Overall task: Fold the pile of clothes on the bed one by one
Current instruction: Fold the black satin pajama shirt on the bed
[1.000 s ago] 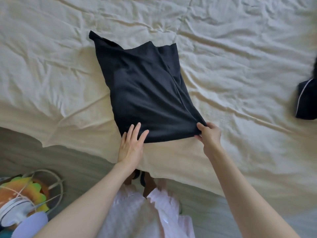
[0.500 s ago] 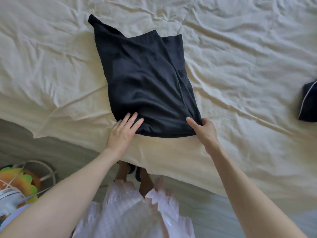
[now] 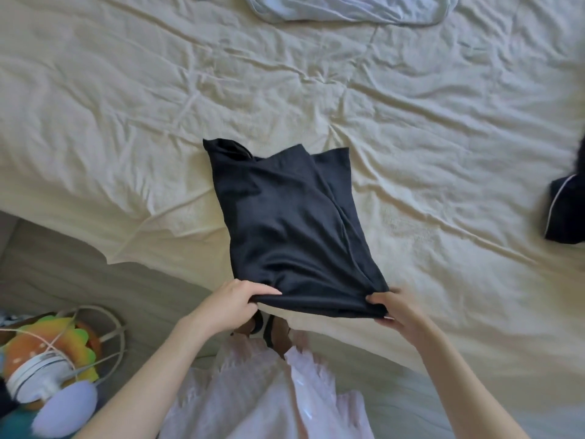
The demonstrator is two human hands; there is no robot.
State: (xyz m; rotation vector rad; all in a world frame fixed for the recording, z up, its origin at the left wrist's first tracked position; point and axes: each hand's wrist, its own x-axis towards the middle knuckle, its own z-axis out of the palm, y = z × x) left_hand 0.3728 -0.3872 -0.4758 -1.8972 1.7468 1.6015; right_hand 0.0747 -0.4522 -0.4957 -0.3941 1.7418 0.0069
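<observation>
We can't see the fingers of either of the hands, they're tucked under the near hem of the black garment (image 3: pixel 291 236). Far beyond it, a pale blue cloth (image 3: pixel 348 9) gets cut off by the top edge, and a dark piped piece (image 3: pixel 565 213) to its right runs off the frame.

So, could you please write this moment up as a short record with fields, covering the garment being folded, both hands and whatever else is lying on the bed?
garment: dark navy, partly folded cloth garment, flat on the bed near its edge
left hand: left hand grips the near-left corner of the hem
right hand: right hand grips the near-right corner
surface: wrinkled cream bed sheet
other clothes: pale blue garment at the far edge; dark item with white piping at right
floor: colourful toys at lower left
</observation>
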